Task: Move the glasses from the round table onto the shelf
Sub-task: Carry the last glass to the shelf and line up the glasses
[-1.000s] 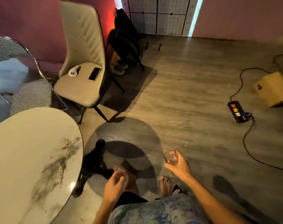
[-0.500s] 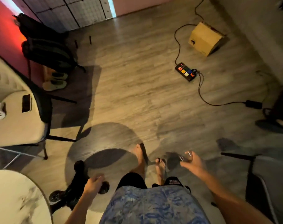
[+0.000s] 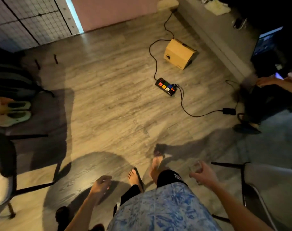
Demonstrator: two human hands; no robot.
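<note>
My right hand is low on the right, shut on a small clear glass that shows above my fingers. At the lower middle, my left hand has its fingers curled down around a second clear glass that is blurred and barely shows. Both hands hang over the wooden floor, in front of my blue patterned shirt and my feet in sandals. The round table is out of view. A long grey shelf runs along the wall at the upper right, with small items on it.
A black power strip with cables and a cardboard box lie on the floor ahead. A chair stands at the left and another chair at the right. Pale shoes sit far left. Another person's arm and a lit screen are at the right.
My view has swung right, away from the round table, which has left the frame. I have stepped forward with both hands still low. The grey shelf has come into view.
</note>
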